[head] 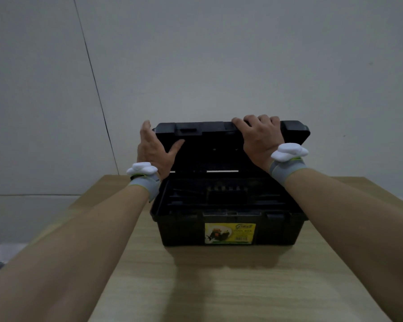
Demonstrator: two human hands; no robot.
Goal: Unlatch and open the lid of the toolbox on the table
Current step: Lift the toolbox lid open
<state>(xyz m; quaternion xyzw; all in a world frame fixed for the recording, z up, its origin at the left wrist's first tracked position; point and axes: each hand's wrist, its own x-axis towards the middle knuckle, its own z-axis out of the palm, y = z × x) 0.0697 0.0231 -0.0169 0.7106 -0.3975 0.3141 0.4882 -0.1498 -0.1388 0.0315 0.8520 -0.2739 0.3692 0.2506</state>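
Note:
A black plastic toolbox with a yellow label on its front stands on the wooden table. Its lid is raised and stands nearly upright, inner side facing me. My right hand grips the lid's top edge, fingers curled over it. My left hand holds the lid's left edge, thumb against the inner face and fingers behind it. The open box shows a dark tray with dim shapes inside.
The table's back edge lies just behind the toolbox, close to a plain grey wall. A thin dark cable runs down the wall at the left. Floor shows beyond the table's left edge.

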